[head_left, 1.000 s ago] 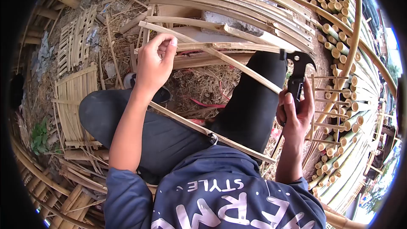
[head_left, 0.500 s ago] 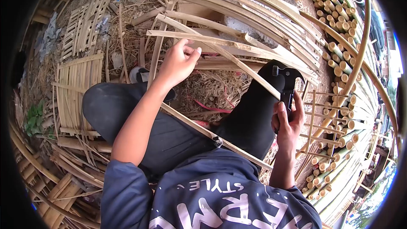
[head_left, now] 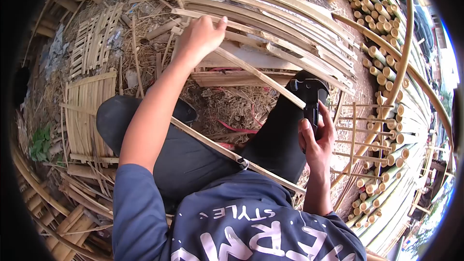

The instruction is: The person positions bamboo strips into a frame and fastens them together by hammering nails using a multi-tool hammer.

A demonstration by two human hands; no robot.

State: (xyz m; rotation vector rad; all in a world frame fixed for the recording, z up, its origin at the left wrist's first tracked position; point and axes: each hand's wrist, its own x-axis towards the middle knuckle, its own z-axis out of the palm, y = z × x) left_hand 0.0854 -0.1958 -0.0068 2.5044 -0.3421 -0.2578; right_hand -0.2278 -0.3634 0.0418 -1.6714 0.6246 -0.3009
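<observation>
Lettering "STYLE" [head_left: 244,212] marks the sweatshirt; left hand [head_left: 200,36] grips a bamboo slat [head_left: 251,70], right hand [head_left: 316,137] clasps a hammer [head_left: 309,94] beside stacked slats [head_left: 270,5].

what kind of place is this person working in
Most likely an outdoor bamboo workshop yard. Split bamboo slats are stacked ahead, cut bamboo poles are piled on the right, and woven bamboo panels lie on the straw-littered ground.

- We see pale tan split bamboo slats [head_left: 270,5].
- We see a black-headed, black-handled hammer [head_left: 311,97].
- We see black trousers [head_left: 193,154].
- We see a navy-blue sweatshirt with white lettering [head_left: 251,227].
- We see a red strap on straw [head_left: 237,128].
</observation>
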